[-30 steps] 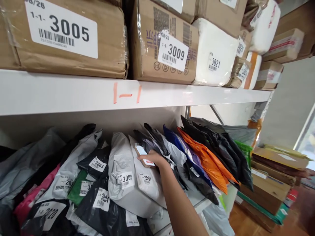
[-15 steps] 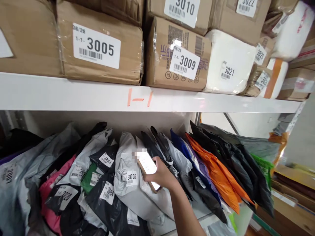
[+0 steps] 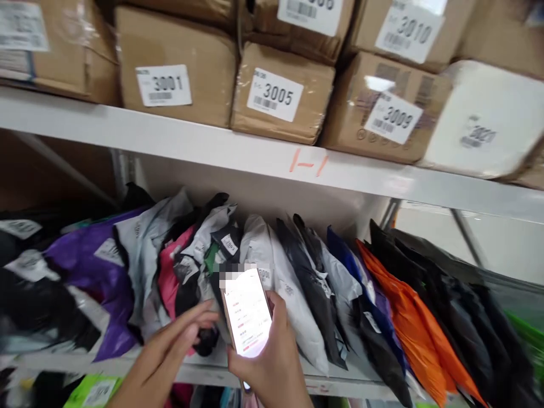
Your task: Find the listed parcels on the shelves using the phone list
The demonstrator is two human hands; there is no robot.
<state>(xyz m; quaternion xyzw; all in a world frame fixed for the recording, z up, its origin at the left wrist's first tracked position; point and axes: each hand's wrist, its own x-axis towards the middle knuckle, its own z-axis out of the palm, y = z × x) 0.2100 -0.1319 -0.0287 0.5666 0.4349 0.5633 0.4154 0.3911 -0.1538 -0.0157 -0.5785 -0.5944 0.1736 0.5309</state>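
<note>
My right hand (image 3: 272,357) is wrapped round a smartphone (image 3: 249,317) with a lit white screen showing lines of small text, too small to read. To the left of the phone, my left hand (image 3: 176,340) holds nothing. Its fingers are stretched toward the phone's side, apart from the screen. Behind both hands stands a row of bagged parcels on a shelf, among them a white mailer bag (image 3: 293,300), a purple bag (image 3: 100,272) and an orange bag (image 3: 412,317). Part of the row is hidden by the phone and hands.
Above runs a white shelf beam (image 3: 250,150) marked 1-1 in orange. Cardboard boxes with number labels, such as the 3005 box (image 3: 314,96), rest on it beside a white parcel (image 3: 484,113). Lower down, a bright green package (image 3: 91,391) shows at the bottom left.
The view has swung left, bringing the 3001 box and purple bag into sight. My right hand has brought the phone closer and more upright. My left hand has entered from below.
</note>
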